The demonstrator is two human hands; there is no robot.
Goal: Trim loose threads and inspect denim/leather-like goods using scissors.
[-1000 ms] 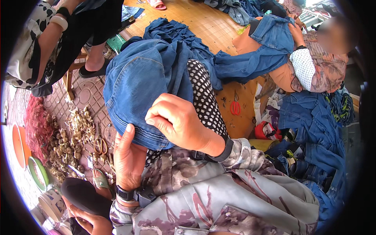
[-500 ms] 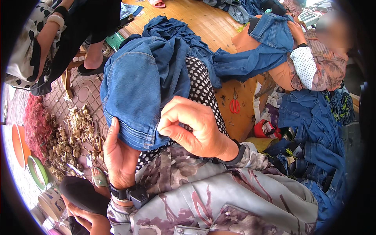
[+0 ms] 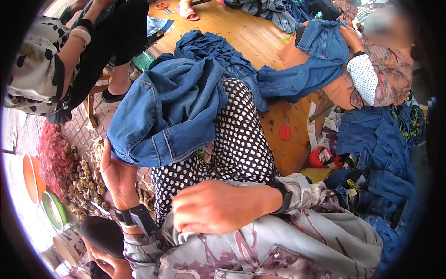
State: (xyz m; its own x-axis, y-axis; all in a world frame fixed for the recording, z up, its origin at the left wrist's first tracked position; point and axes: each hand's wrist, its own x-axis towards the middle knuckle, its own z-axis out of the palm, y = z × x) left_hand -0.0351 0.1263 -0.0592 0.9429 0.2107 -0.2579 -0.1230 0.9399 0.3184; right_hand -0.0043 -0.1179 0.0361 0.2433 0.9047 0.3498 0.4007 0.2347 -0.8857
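Note:
A blue denim garment [image 3: 167, 111] is bunched over my lap, on black trousers with white dots [image 3: 237, 125]. My left hand [image 3: 120, 179] grips the garment's seamed edge at its left side, thumb up along the denim. My right hand [image 3: 223, 207] is off the garment, lower down in front of my camouflage jacket [image 3: 316, 242]; its fingers are curled and slightly blurred, and whatever they may hold is hidden. More crumpled denim [image 3: 209, 46] lies just beyond my lap, and red-handled scissors [image 3: 285, 131] lie on the wooden board to the right.
A co-worker [image 3: 381, 79] at the right handles jeans. Another person [image 3: 37, 69] is at upper left; a third person's hand [image 3: 107, 260] shows at lower left. Denim piles [image 3: 371, 149] fill the right. Dried bulbs [image 3: 86, 186], red netting [image 3: 53, 158], orange [image 3: 35, 181] and green [image 3: 53, 211] basins are left.
My right hand has dropped from the denim toward my body. My left hand has moved left with the garment's edge, which now lies more folded, uncovering more of the dotted trousers.

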